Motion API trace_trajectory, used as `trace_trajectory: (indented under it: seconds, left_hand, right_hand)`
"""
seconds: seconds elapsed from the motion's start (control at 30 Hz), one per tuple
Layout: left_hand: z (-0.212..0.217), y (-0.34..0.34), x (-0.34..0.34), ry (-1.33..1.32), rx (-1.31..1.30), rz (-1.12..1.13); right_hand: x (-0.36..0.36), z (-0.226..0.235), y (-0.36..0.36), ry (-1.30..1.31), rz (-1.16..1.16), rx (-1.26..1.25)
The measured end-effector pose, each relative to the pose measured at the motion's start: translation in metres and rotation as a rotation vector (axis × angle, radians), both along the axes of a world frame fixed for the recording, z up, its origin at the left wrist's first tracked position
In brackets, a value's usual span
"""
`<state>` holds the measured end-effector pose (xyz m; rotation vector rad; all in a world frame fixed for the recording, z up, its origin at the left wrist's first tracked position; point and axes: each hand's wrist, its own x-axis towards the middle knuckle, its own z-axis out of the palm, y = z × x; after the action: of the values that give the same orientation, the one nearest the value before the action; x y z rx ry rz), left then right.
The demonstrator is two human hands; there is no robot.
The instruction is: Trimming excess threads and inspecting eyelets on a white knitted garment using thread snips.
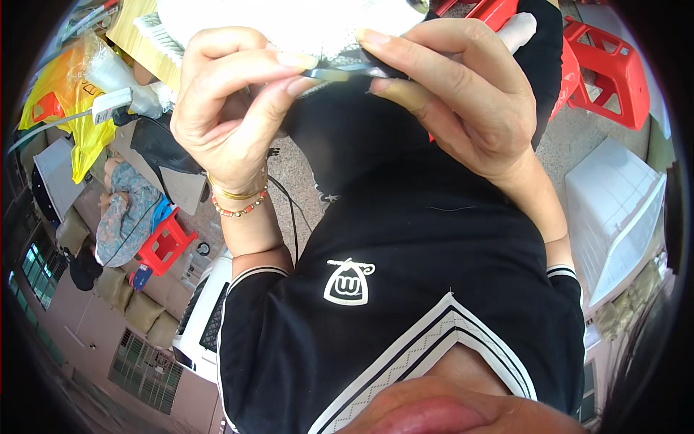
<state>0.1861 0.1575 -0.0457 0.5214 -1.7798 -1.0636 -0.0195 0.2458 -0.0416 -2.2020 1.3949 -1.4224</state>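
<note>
Close together at the top of the head view, both my hands are raised over a bright white textured material (289,22), so overexposed that its kind is unclear. Thumb and fingers of my left hand (228,101) pinch one end of a thin, shiny strip (334,73), dark with a pale yellowish part. My right hand (466,94) is closed at the strip's other end, where something dark sits between thumb and index finger. The white material lies right behind the fingertips and touches them. Bracelets circle my left wrist.
A wooden tabletop (155,40) is at the upper left, beside a yellow plastic bag (69,94) and a white plug-like box (112,105) on a cable. Another person (130,210) is near a red stool (168,240). At right are a red stool (614,72) and a white bin (607,202).
</note>
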Motion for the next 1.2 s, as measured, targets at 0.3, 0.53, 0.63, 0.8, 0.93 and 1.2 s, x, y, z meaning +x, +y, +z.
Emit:
trace_trajectory:
  seconds: [0.3, 0.53, 0.63, 0.8, 0.93, 1.2]
  left_hand:
    - [0.001, 0.008, -0.006, -0.005, -0.031, -0.015]
    - [0.002, 0.013, -0.011, -0.001, -0.025, -0.014]
    - [0.002, 0.014, -0.012, 0.006, -0.018, -0.004]
    - [0.002, 0.015, -0.013, 0.017, -0.013, -0.001]
    - [0.001, 0.012, -0.011, 0.001, -0.042, -0.009]
    - [0.000, 0.013, -0.012, 0.002, -0.040, -0.016]
  right_hand:
    - [-0.006, 0.001, 0.014, 0.001, -0.029, 0.003]
    - [-0.008, 0.002, 0.015, -0.002, -0.035, -0.028]
    - [-0.008, 0.002, 0.015, -0.009, -0.028, -0.018]
    - [-0.009, -0.001, 0.016, -0.022, -0.023, -0.061]
    - [-0.010, 0.002, 0.019, -0.005, -0.038, -0.016]
    - [-0.009, 0.000, 0.021, 0.000, -0.056, -0.002]
